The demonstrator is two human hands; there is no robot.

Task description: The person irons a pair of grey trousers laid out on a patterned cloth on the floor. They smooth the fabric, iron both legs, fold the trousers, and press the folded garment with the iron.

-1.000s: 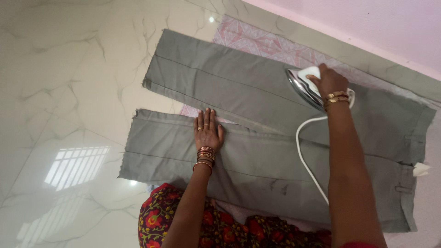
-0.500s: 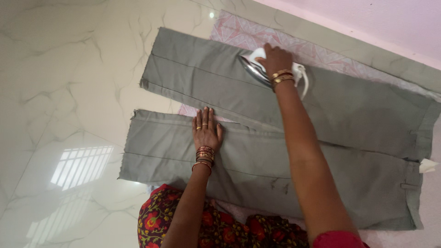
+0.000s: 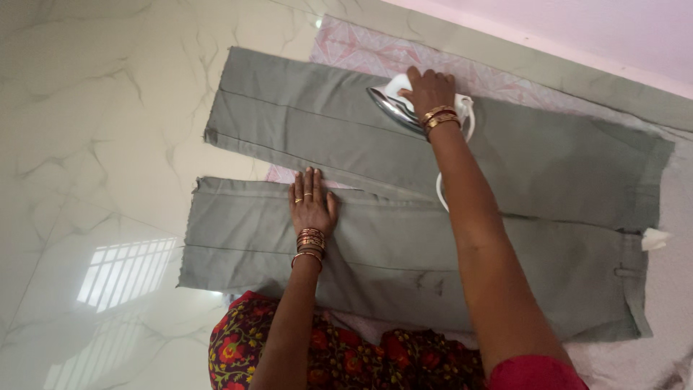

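Grey-green trousers [image 3: 404, 209] lie flat, creased lengthwise; right hand [image 3: 430, 90] clasps the white iron [image 3: 393, 105] on the far leg, left hand [image 3: 312, 208] pressing open-palmed on the near leg.

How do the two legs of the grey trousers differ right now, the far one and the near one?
The far grey trouser leg has the white-handled iron on it, gripped by the right hand; the near grey trouser leg bears only the left hand, lying flat with fingers spread. The far leg lies partly over the pink patterned cloth; the near leg's cuff lies on the marble floor. Both lie flat and show a lengthwise crease.
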